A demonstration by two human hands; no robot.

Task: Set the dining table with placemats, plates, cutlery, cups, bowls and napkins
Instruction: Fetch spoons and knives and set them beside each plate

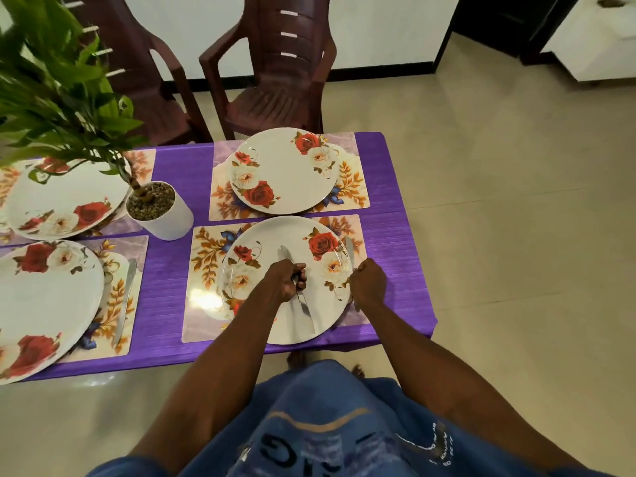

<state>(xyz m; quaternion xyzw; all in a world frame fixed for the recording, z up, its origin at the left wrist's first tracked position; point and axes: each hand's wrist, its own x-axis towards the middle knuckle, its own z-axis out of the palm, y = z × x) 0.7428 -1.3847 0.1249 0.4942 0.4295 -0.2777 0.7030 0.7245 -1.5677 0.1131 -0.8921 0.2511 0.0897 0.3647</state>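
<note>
1. Far left: two floral plates (65,201) on placemats (118,304), partly hidden by the potted plant (158,210); one knife (125,299) already laid flat on the near-left mat, just right of that plate's rim.
2. Centre: left hand (287,280) over the near plate (285,280), fingers curled tight round a bunch of knives (303,304), gripped mid-length, handles pointing away and blades back toward the body. Exact count in the bunch impossible to tell.
3. Right: right hand (368,282) fisted at the plate's right rim, clamped on a single knife (349,249), its upper end lying over the mat beside the plate.
4. Beyond: a fourth plate (285,170) on its own mat, no cutlery beside it yet.
5. Handling, as judged: knives stiff, light, smooth steel, likely slippery against each other in a bundle; best held by the handle and lowered flat. Plates rigid, glossy, probably chippable if struck by metal. Mats thin, prone to sliding on the purple cloth (172,280).
6. Writing: print on the blue shirt (327,425), upside down and too distorted to read; nothing legible elsewhere.
</note>
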